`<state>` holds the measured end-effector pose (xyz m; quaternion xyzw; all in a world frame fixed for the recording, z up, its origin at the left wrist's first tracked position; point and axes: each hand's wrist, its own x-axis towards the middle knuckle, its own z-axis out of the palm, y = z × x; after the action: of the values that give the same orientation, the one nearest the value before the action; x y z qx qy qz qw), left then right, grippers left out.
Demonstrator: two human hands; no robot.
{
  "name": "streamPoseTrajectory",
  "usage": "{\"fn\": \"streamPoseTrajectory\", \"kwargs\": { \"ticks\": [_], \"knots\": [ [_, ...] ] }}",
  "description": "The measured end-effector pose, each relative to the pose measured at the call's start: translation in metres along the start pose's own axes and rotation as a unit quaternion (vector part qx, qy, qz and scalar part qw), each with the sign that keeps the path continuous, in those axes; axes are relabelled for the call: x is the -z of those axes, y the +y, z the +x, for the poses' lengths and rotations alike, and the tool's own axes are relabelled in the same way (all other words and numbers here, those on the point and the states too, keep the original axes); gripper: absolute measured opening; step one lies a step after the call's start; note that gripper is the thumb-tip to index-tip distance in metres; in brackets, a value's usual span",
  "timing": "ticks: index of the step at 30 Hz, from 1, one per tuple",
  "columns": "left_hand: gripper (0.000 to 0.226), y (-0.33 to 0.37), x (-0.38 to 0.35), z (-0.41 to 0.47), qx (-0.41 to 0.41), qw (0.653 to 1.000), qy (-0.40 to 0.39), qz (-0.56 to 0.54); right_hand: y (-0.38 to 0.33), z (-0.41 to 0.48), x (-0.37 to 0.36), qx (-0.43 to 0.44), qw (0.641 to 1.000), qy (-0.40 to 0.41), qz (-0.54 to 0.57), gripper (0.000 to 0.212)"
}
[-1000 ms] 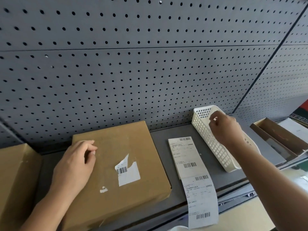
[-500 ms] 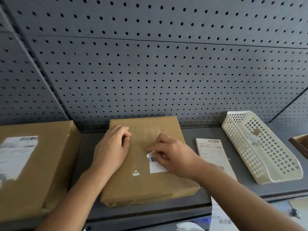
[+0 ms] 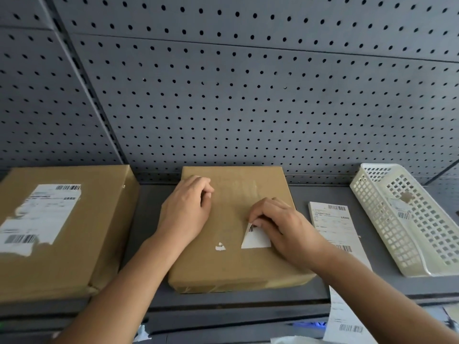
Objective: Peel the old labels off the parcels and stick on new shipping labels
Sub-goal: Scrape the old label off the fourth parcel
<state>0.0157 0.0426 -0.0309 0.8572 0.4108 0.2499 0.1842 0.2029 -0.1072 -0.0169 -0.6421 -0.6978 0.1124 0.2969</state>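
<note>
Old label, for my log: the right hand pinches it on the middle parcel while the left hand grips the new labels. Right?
No: the head view shows the left hand resting on the middle parcel, not gripping the new labels. The right hand does pinch the old label.

Old label (image 3: 258,240), top apparently behind right hand (image 3: 289,229)
</note>
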Motion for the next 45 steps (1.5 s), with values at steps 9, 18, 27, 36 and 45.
{"fn": "streamPoseTrajectory", "kwargs": {
  "ticks": [9,18,27,36,45],
  "knots": [
    [0.005,0.000,-0.001,0.000,0.003,1.000,-0.001,-0.002,0.002,0.004,-0.003,0.021,0.999,-0.012,-0.034,0.030],
    [0.008,0.004,-0.001,0.001,0.014,1.000,-0.005,0.020,-0.024,-0.010,0.011,0.053,0.997,0.042,-0.021,0.013],
    [0.011,0.004,-0.001,0.001,0.018,0.999,-0.018,0.031,-0.028,0.000,0.065,-0.065,0.988,0.101,0.097,0.004],
    [0.010,0.006,0.002,0.000,0.004,0.999,-0.012,0.052,-0.007,-0.003,0.068,-0.195,0.964,0.096,0.154,0.007],
    [0.009,0.002,0.003,-0.001,-0.010,0.999,-0.017,0.048,0.044,-0.033,0.108,-0.248,0.944,0.187,0.107,0.013]
  ]
}}
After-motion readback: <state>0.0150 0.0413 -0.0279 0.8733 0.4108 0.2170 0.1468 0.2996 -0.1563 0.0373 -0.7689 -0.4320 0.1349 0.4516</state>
